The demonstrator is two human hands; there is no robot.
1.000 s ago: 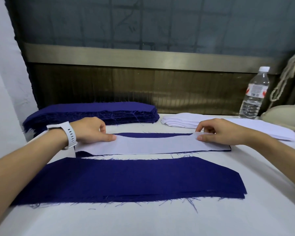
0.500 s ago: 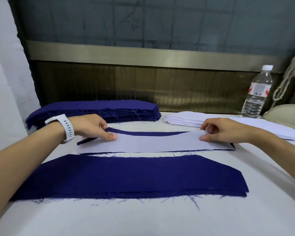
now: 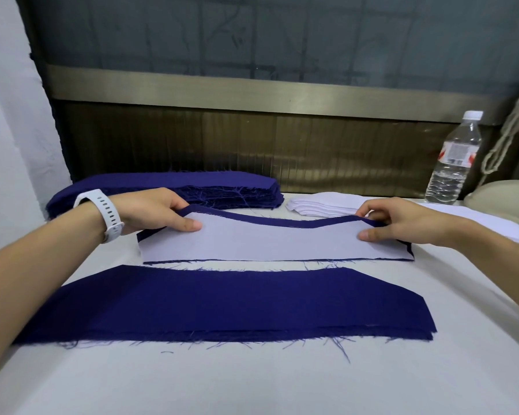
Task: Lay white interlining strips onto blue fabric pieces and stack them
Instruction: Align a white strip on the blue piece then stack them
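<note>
The left hand (image 3: 150,212) pinches the far left end of the white strip (image 3: 270,242) and blue piece (image 3: 282,221), thumb on top. The right hand (image 3: 399,221) pinches the far right end; its lower fingers seem hidden. At 6 o'clock lies the blue stack (image 3: 222,304).

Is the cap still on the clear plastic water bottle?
Yes, the clear plastic water bottle at the table's far right stands upright with its white cap on top.

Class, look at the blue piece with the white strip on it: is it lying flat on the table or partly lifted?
Partly lifted. The left hand and right hand pinch its far corners up, while the near edge of the blue piece rests on the table.
</note>
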